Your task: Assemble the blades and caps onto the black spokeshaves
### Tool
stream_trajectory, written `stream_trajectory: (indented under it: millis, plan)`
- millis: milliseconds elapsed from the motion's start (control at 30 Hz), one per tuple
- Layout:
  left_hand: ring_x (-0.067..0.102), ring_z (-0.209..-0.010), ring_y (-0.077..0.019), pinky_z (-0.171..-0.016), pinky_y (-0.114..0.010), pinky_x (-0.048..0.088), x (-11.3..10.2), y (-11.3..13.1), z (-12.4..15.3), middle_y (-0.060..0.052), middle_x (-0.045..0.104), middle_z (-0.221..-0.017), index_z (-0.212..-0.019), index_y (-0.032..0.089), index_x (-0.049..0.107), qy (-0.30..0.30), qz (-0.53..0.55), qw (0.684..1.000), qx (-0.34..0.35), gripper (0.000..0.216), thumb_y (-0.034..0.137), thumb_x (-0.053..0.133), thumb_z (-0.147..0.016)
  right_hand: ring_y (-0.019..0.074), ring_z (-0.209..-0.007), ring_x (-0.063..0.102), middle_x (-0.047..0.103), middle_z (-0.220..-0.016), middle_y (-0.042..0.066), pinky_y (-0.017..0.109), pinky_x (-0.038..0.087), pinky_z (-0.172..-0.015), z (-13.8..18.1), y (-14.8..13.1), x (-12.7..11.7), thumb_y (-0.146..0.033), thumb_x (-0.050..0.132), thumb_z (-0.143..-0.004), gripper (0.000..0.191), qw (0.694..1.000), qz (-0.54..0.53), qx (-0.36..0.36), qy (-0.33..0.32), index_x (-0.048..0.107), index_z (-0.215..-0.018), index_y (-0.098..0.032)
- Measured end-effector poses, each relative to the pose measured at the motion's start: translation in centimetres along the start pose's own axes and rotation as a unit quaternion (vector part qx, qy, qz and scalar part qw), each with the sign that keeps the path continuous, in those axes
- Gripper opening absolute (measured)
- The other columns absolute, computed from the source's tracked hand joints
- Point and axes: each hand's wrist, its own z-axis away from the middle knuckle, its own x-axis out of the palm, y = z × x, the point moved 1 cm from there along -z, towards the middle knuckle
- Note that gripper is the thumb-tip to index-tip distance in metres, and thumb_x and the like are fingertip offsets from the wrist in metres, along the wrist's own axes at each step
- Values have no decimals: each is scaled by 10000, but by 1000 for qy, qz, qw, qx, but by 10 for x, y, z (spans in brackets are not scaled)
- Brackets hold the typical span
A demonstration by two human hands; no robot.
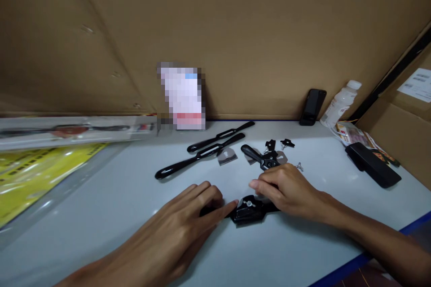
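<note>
A black spokeshave (248, 210) with a small silver screw on top lies on the pale table (111, 197) between my hands. My left hand (182, 224) rests on its left handle, fingers curled over it and the thumb pointing at the middle. My right hand (286, 188) covers its right handle, fingers bent and pressed together near the screw. Behind my right hand lies another black spokeshave (261, 157). Two more long black spokeshave bodies (198, 157) lie further left, with a small metal blade (226, 155) beside them. Small black wing nuts (287, 143) sit behind.
Brown cardboard walls (235, 31) enclose the table. A yellow packet (30, 175) and a clear packaged tool (67, 131) lie at the left. A black phone (313, 106), a white bottle (340, 104), a printed packet (353, 134) and a black case (372, 163) stand at the right.
</note>
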Motion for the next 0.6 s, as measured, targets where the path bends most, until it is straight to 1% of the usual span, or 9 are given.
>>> stream_trajectory:
  millis: [67, 133, 233, 433, 600]
  plan:
    - [644, -861, -214, -721, -313, 559, -1, 0, -1, -68, 682, -1049, -1562, 278, 584, 6, 4, 1000, 7, 640, 4, 410, -1011, 126, -617, 474, 597, -640, -10, 323, 298, -661, 2, -1, -2, -354, 554, -1114, 505, 999, 50, -4, 5, 615, -638, -197]
    - [642, -843, -210, -707, -309, 556, -2, 1, -3, -64, 679, -1023, -1549, 270, 598, 19, 7, 1000, 10, 636, 1, 409, -1005, 131, -616, 490, 641, -658, 4, 325, 300, -655, 4, -4, -3, -343, 552, -1122, 499, 996, 87, -20, -8, 667, -659, -196]
    - [642, -856, -213, -722, -313, 562, -2, 1, -2, -64, 686, -1027, -1556, 289, 596, 20, 9, 1000, 1, 649, 1, 431, -999, 134, -601, 468, 631, -649, 4, 329, 291, -640, 6, -7, -2, -339, 550, -1132, 501, 992, 117, -38, -21, 699, -677, -191]
    - [645, -866, -219, -729, -322, 577, -2, 1, -1, -71, 699, -1047, -1578, 300, 576, 17, 13, 1000, 1, 662, 4, 433, -1003, 141, -589, 439, 596, -630, 5, 338, 285, -632, 6, -9, -1, -351, 562, -1132, 504, 994, 105, -31, -29, 705, -677, -191]
    - [639, -861, -224, -718, -323, 559, -1, 1, -2, -72, 700, -1040, -1570, 300, 586, 28, 22, 999, -1, 644, 13, 434, -1014, 144, -599, 480, 644, -650, 23, 339, 287, -636, 7, -8, -2, -346, 565, -1127, 483, 994, 102, -31, -24, 715, -696, -189]
